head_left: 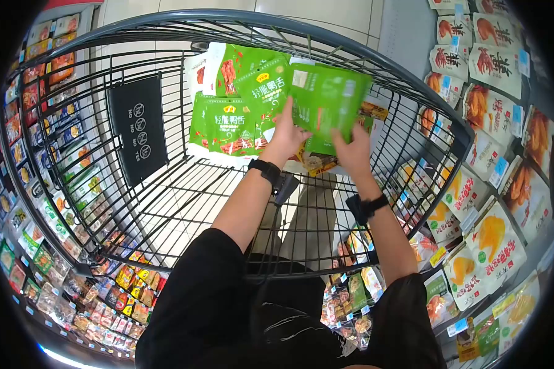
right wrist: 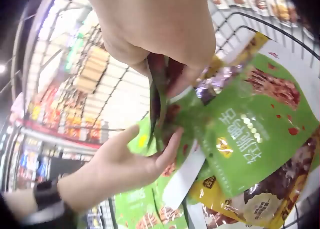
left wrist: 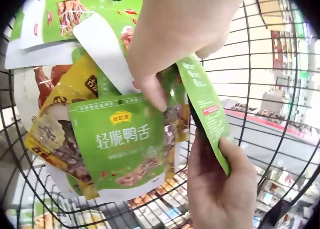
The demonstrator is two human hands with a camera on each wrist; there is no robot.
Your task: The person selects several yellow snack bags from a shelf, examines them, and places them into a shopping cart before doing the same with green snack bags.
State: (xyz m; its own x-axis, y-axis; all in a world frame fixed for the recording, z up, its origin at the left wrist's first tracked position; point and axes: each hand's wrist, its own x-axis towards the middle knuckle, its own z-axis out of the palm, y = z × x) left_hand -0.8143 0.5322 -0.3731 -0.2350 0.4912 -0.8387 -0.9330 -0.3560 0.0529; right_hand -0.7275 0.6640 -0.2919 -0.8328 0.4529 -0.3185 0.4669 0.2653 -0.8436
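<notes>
Above the cart (head_left: 135,37) floor, gripping one green packet (head_left: 329,101) by its lower edge with left hand (head_left: 287,138) and right hand (head_left: 355,150); not yet set on the packet pile (head_left: 228,123) lying at the far end.

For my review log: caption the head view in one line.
In a dark wire cart, the left hand and right hand hold a flat green plastic pouch.
</notes>
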